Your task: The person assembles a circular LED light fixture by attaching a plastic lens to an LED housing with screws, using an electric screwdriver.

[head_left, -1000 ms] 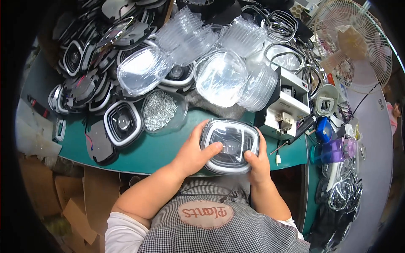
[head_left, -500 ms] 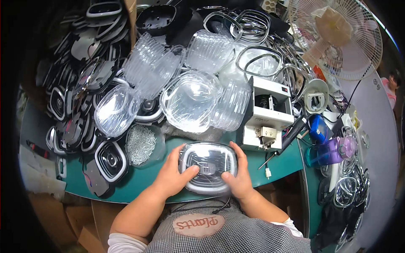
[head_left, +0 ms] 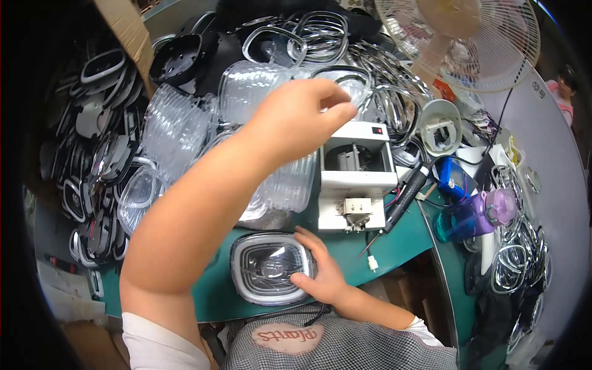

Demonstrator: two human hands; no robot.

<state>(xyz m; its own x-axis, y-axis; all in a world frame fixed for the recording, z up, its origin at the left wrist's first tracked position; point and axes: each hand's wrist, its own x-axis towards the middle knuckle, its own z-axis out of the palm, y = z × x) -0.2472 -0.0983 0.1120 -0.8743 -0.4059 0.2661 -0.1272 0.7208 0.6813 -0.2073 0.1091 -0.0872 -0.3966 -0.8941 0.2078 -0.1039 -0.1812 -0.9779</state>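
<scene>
A rounded-square lamp unit [head_left: 271, 266], black-bodied with a pale inner ring and a clear cover, lies on the green tabletop in front of me. My right hand [head_left: 317, 268] holds its right side, thumb on the cover and fingers along the far right edge. Stretched out over the stacked clear covers [head_left: 253, 86], my left hand [head_left: 305, 117] has thumb and bent fingers apart, with nothing visible between them. Its fingertips are near a chrome ring frame [head_left: 368, 77]; whether they touch it I cannot tell. My left forearm hides some covers.
Right of the covers stands a white screw feeder [head_left: 357, 179], an electric screwdriver [head_left: 408, 197] beside it. A purple-and-teal bottle [head_left: 475, 216], a blue box [head_left: 455, 177] and a fan [head_left: 459, 43] are farther right. Black lamp housings [head_left: 92, 117] pile up at left.
My left hand has let go of the lamp unit and reached far across the covers. My right hand stays on the unit. The whole view has shifted.
</scene>
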